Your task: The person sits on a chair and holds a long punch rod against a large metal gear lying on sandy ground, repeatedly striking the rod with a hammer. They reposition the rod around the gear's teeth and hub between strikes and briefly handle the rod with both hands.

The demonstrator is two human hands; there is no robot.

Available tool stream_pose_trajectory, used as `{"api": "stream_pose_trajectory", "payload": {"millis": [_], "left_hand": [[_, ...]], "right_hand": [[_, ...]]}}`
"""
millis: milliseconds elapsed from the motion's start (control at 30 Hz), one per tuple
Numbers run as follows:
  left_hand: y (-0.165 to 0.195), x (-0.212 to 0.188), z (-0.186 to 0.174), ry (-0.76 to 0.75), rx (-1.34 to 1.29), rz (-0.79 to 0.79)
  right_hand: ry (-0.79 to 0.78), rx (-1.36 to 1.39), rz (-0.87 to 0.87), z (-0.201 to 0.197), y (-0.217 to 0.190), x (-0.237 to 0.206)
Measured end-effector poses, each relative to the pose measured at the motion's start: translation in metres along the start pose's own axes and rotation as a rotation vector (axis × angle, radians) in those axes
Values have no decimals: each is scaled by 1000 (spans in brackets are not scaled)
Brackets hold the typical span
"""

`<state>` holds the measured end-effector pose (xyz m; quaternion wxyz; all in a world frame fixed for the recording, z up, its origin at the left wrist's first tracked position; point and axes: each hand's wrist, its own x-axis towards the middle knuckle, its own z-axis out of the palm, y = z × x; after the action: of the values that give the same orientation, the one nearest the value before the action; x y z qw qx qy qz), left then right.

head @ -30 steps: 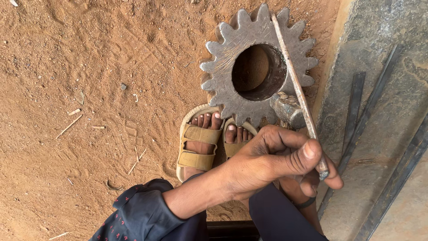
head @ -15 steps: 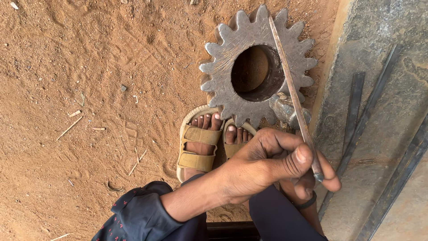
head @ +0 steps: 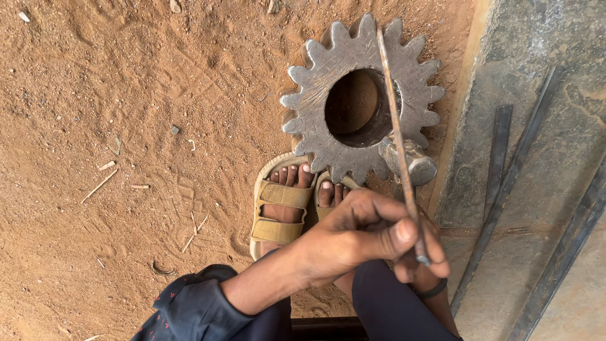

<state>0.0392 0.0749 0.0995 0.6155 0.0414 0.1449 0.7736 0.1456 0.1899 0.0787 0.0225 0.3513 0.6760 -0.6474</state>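
**Toothed gear and thin rod, sandy ground**

Gear (head: pixel 360 101): large, steel, laid flat on the dirt beyond two sandalled feet (head: pixel 281 205). Left hand (head: pixel 363 243): fingers pinched on the near end of the rod (head: pixel 394 126). Rod: long axis run away from the grip, across the gear's bore. Right hand (head: pixel 429 278): mostly hidden beneath; its grip cannot be told.

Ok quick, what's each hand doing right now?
Left hand: closed, holding a thin metal rod.
Right hand: mostly hidden, cannot be told.
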Motion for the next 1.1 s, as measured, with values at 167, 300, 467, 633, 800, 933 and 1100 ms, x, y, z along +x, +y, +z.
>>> {"api": "stream_pose_trajectory", "payload": {"millis": [167, 300, 467, 633, 800, 933, 1100], "left_hand": [[0, -12, -8, 17, 56, -52], [-1, -15, -10, 27, 19, -94], [-1, -14, -6, -3, 109, -72], [2, -14, -3, -12, 131, -77], [3, -17, -4, -5, 114, -100], [2, -28, -12, 46, 195, -85], [8, -69, -37, 520, 889, -187]], "right_hand": [[-1, -529, -27, -67, 61, -22], [17, -516, -41, -67, 71, -28], [18, -535, -50, -63, 59, -21], [17, -490, -29, -63, 60, -20], [34, -481, 23, -58, 52, -21], [63, -488, 52, -50, 41, -20], [110, -441, 183, -42, 33, -20]]}}
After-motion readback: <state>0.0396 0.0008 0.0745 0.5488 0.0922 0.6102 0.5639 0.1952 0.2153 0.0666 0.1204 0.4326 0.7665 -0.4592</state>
